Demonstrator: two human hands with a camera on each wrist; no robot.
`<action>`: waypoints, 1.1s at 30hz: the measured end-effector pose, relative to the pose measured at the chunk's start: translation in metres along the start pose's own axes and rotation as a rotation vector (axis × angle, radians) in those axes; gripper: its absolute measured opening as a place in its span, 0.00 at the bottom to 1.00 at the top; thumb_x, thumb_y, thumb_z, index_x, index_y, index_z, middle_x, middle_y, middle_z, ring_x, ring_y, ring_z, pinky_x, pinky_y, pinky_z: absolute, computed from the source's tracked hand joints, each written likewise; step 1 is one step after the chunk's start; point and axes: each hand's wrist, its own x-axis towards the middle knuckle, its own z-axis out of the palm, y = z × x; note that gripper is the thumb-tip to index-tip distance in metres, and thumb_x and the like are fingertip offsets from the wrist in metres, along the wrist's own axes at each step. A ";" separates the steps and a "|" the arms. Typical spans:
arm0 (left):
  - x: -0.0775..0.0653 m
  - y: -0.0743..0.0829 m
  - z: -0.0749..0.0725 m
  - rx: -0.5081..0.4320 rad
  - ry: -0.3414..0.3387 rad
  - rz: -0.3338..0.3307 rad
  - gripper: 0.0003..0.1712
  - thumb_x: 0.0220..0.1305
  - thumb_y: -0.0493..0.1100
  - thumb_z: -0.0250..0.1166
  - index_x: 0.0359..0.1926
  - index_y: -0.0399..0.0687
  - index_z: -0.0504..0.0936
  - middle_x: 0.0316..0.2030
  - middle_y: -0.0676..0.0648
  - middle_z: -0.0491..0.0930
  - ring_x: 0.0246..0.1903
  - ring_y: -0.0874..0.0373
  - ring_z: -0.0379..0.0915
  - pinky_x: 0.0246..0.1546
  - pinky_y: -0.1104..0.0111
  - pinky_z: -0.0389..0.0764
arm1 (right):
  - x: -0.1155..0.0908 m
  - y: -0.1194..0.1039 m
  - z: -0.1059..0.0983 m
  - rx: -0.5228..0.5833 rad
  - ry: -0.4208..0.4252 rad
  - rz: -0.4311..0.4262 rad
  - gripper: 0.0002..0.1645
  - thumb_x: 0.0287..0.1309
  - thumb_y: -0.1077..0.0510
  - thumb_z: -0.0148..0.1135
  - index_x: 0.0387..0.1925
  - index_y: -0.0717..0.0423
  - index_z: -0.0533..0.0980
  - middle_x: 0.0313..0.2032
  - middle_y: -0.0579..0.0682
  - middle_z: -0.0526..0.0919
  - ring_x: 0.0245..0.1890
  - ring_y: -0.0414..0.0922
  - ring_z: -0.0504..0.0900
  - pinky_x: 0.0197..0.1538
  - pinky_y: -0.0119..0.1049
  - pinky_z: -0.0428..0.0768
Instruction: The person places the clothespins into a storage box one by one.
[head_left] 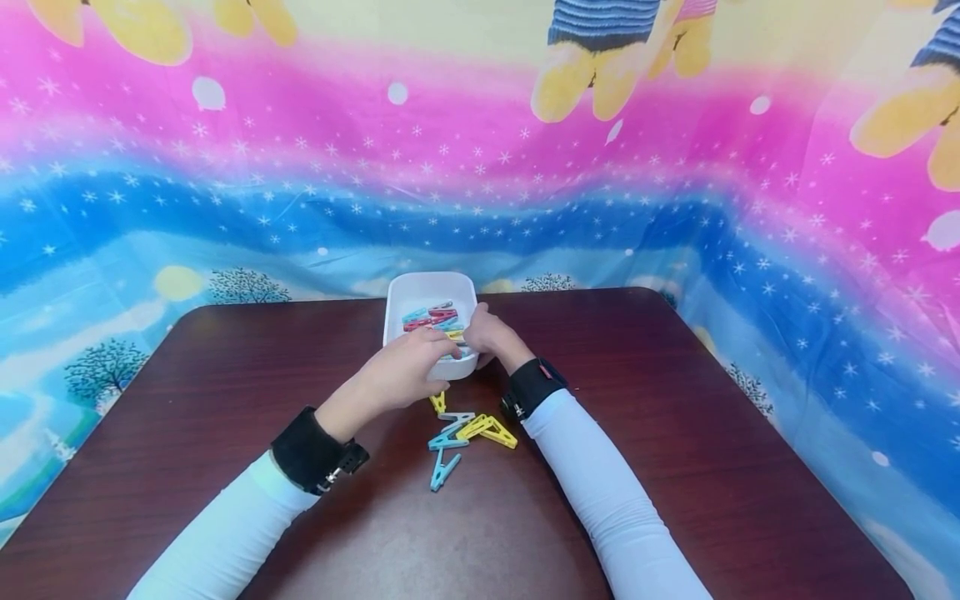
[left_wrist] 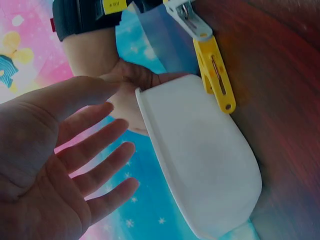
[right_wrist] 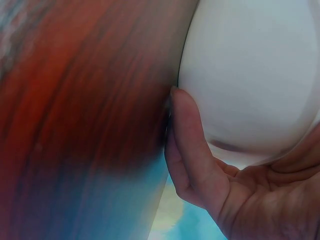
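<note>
A white plastic container stands near the table's far edge, with red, blue and yellow clothespins inside. My right hand grips it at the right side. In the right wrist view, the fingers lie along its outer wall, tips close to the tabletop. My left hand hovers at the near left rim; the left wrist view shows its fingers spread and holding nothing. A yellow clothespin lies right by the container's near wall.
Several loose clothespins lie in front of the container: a grey one, blue ones and yellow ones. The dark wooden table has rounded far corners. A printed cloth hangs right behind it and along both sides.
</note>
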 end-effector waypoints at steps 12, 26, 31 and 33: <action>-0.001 0.014 0.008 -0.023 -0.107 0.085 0.22 0.49 0.47 0.73 0.48 0.53 0.80 0.44 0.53 0.78 0.44 0.62 0.69 0.50 0.66 0.74 | 0.002 -0.001 0.000 0.014 -0.002 -0.016 0.43 0.66 0.61 0.45 0.71 0.55 0.31 0.43 0.61 0.69 0.26 0.53 0.81 0.25 0.45 0.83; -0.004 0.021 0.024 -0.079 -0.304 0.092 0.16 0.54 0.44 0.69 0.45 0.50 0.82 0.36 0.52 0.81 0.30 0.63 0.72 0.37 0.72 0.79 | -0.001 0.000 0.001 0.013 0.006 -0.012 0.40 0.67 0.61 0.45 0.70 0.55 0.34 0.41 0.60 0.71 0.30 0.52 0.81 0.28 0.46 0.83; -0.003 0.022 0.027 -0.081 -0.327 0.075 0.14 0.55 0.45 0.68 0.44 0.51 0.83 0.33 0.54 0.81 0.28 0.65 0.72 0.35 0.74 0.78 | -0.001 0.000 0.001 0.014 0.009 0.001 0.40 0.67 0.60 0.45 0.70 0.55 0.35 0.42 0.60 0.71 0.31 0.52 0.80 0.28 0.46 0.83; -0.004 0.022 0.028 -0.090 -0.334 0.064 0.13 0.56 0.45 0.68 0.43 0.52 0.83 0.32 0.55 0.81 0.27 0.65 0.72 0.34 0.74 0.78 | -0.001 0.000 0.001 0.019 0.010 0.003 0.40 0.67 0.61 0.45 0.70 0.54 0.35 0.42 0.60 0.70 0.31 0.52 0.80 0.27 0.46 0.83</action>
